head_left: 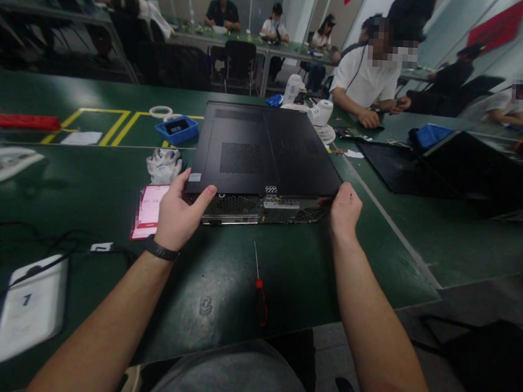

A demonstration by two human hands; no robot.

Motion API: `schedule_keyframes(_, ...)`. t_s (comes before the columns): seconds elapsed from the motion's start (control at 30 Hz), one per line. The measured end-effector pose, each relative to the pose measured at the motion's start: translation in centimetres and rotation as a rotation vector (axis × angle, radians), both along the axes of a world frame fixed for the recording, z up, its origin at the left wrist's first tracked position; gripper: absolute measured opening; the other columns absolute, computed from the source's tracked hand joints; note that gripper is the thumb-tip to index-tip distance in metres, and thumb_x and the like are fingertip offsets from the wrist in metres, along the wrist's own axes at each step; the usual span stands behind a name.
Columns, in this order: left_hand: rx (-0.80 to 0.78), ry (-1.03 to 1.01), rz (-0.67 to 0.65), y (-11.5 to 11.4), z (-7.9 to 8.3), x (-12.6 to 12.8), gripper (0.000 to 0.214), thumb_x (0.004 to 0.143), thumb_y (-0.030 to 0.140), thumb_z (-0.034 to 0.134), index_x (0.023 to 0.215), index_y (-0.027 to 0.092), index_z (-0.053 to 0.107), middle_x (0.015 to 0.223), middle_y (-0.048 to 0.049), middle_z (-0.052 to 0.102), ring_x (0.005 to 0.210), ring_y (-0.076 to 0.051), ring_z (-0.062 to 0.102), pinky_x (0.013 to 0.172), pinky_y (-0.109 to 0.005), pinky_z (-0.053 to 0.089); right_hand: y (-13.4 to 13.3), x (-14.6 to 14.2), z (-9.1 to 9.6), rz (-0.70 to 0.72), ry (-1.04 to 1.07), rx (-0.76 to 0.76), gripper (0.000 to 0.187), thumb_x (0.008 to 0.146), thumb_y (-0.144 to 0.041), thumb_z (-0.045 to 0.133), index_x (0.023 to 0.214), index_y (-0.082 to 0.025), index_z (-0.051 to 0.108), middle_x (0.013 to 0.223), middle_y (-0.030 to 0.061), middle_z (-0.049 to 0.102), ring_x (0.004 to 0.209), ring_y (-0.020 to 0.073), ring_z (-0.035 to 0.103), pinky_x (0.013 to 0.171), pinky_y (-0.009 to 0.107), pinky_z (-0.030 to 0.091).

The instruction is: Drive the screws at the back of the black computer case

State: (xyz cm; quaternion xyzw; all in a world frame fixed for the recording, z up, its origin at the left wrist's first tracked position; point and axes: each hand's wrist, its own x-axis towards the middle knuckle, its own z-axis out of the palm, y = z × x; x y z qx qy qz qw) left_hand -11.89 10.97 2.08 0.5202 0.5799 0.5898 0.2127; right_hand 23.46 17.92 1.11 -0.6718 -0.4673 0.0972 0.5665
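A black desktop computer case lies flat in front of me, its back side with vents and ports facing me. My left hand grips its near left corner, thumb on top and the other fingers along the side. At the near right corner, my right hand is closed around the edge, its fingertips partly hidden. A screwdriver with a red and black handle lies on the green table between my forearms, its shaft pointing at the case. Beside my left hand is a phone with a lit pink screen.
Crumpled gloves and a blue bin sit left of the case. A white box marked 1 and black cables are at the near left. White fans stand behind the case. Across the table, a person handles small parts.
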Motion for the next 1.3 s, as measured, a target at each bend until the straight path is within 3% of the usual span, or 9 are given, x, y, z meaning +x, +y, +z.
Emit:
schedule_keyframes(0.27, 0.009, -0.016, 0.005, 0.2, -0.6, -0.1, 0.078, 0.079, 0.052, 0.082, 0.145, 0.016, 0.058, 0.138, -0.0152, 0.069, 0.124, -0.029, 0.068, 0.112, -0.047, 0.052, -0.2, 0.0, 0.3, 0.025, 0.090, -0.090, 0.059, 0.092, -0.067, 0.040, 0.083, -0.016, 0.069, 0.084, 0.0073, 0.070, 0.082, 0.0221, 0.059, 0.079, 0.036, 0.045)
schedule_keyframes(0.4, 0.000, -0.030, -0.026, -0.1, -0.2, 0.5, 0.066, 0.083, 0.053, 0.077, 0.138, 0.019, 0.064, 0.133, -0.0118, 0.073, 0.120, -0.027, 0.070, 0.111, -0.045, 0.052, -0.3, 0.1, 0.3, 0.018, 0.104, -0.116, 0.061, 0.092, -0.068, 0.041, 0.081, -0.015, 0.070, 0.084, 0.0096, 0.072, 0.083, 0.0245, 0.061, 0.081, 0.038, 0.047)
schedule_keyframes(0.57, -0.007, -0.027, -0.042, -0.7, 0.5, 1.0, 0.052, 0.086, 0.054, 0.073, 0.124, 0.019, 0.072, 0.121, -0.0083, 0.078, 0.111, -0.025, 0.073, 0.107, -0.041, 0.054, -0.4, 0.2, 0.3, 0.006, 0.105, -0.127, 0.061, 0.091, -0.069, 0.043, 0.075, -0.016, 0.069, 0.079, 0.0094, 0.070, 0.082, 0.0253, 0.061, 0.082, 0.039, 0.048)
schedule_keyframes(0.93, 0.008, -0.025, -0.019, -0.7, 0.5, 1.1, 0.051, 0.087, 0.052, 0.073, 0.124, 0.017, 0.072, 0.121, -0.0101, 0.078, 0.112, -0.025, 0.072, 0.104, -0.040, 0.055, -0.6, -0.2, 0.2, -0.060, 0.078, -0.122, 0.057, 0.092, -0.067, 0.040, 0.068, -0.020, 0.061, 0.069, 0.0051, 0.061, 0.072, 0.0218, 0.053, 0.076, 0.039, 0.045)
schedule_keyframes(1.13, -0.030, -0.004, -0.021, -1.9, 0.7, 1.1, 0.049, 0.089, 0.052, 0.071, 0.125, 0.018, 0.072, 0.122, -0.0092, 0.077, 0.113, -0.025, 0.072, 0.106, -0.040, 0.054, -2.5, -0.2, 0.4, -0.077, 0.045, -0.145, 0.059, 0.093, -0.069, 0.038, 0.070, -0.020, 0.061, 0.068, 0.0041, 0.061, 0.071, 0.0210, 0.052, 0.072, 0.036, 0.042)
schedule_keyframes(1.3, -0.055, 0.011, -0.026, -2.9, 0.8, 1.0, 0.048, 0.089, 0.051, 0.072, 0.125, 0.019, 0.072, 0.124, -0.0087, 0.077, 0.116, -0.026, 0.071, 0.109, -0.041, 0.052, -3.8, 0.2, 0.6, -0.085, -0.003, -0.169, 0.059, 0.093, -0.071, 0.036, 0.063, -0.023, 0.052, 0.063, 0.0020, 0.054, 0.067, 0.0188, 0.047, 0.068, 0.034, 0.036)
